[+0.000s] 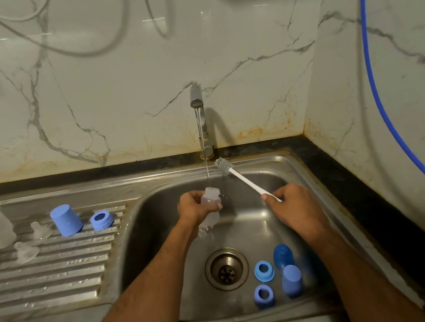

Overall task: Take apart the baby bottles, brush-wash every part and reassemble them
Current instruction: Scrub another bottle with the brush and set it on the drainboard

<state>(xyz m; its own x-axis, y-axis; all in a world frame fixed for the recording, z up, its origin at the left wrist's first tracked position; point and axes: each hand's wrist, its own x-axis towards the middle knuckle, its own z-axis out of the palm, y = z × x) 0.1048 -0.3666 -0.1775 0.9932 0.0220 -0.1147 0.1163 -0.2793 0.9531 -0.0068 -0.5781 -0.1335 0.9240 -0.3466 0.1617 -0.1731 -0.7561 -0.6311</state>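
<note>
Forearms cut off below, left grip (195, 205) clasping half-hidden clear bottle (211, 207), right grip (293, 205) pinching brush (242, 178).

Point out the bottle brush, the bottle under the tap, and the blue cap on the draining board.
bottle brush (245, 180), head view, on the white handle partway between bristles and hand.
bottle (211, 198), head view, on the clear body above the left hand's fingers.
blue cap (66, 220), head view, on its side wall.
</note>
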